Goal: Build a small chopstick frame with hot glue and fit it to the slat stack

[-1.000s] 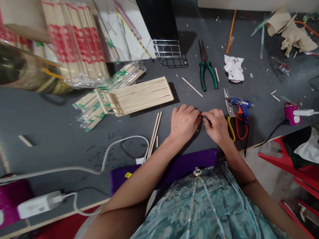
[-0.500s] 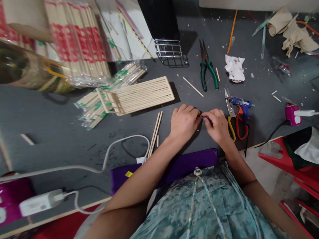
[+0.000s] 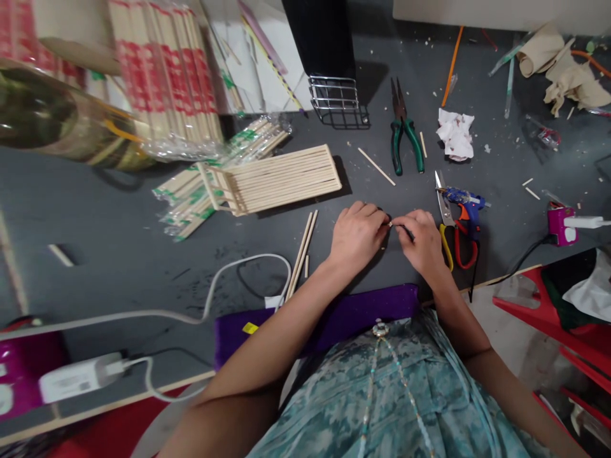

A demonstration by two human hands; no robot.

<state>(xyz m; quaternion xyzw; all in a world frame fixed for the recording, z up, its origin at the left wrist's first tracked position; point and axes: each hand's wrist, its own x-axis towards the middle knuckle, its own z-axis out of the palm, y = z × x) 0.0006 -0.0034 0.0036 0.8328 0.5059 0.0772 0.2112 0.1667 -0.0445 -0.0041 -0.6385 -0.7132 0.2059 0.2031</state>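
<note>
My left hand (image 3: 359, 232) is closed, its fingers curled down near the table's front edge, and what they hold is mostly hidden. My right hand (image 3: 420, 240) pinches close beside it, thumb and forefinger almost meeting the left fingertips. A tiny pale piece (image 3: 390, 224) shows between the two hands. Something slim and dark (image 3: 408, 233) appears under the right fingers, too covered to name. Left of my hands lie loose wooden sticks (image 3: 301, 251). Beyond them a small slatted frame of sticks (image 3: 281, 178) rests partly on wrapped chopsticks (image 3: 191, 207).
Green-handled pliers (image 3: 405, 137) lie ahead of my hands. Scissors (image 3: 449, 222) and a blue glue gun (image 3: 468, 207) are close on the right. A black phone-like slab (image 3: 322, 38) stands in a wire holder (image 3: 334, 95). A white cable (image 3: 205, 305) crosses the left side.
The view has shifted slightly, so the table's things sit a little further right. Both hands stay together, and the pale piece between the fingertips shows more plainly.
</note>
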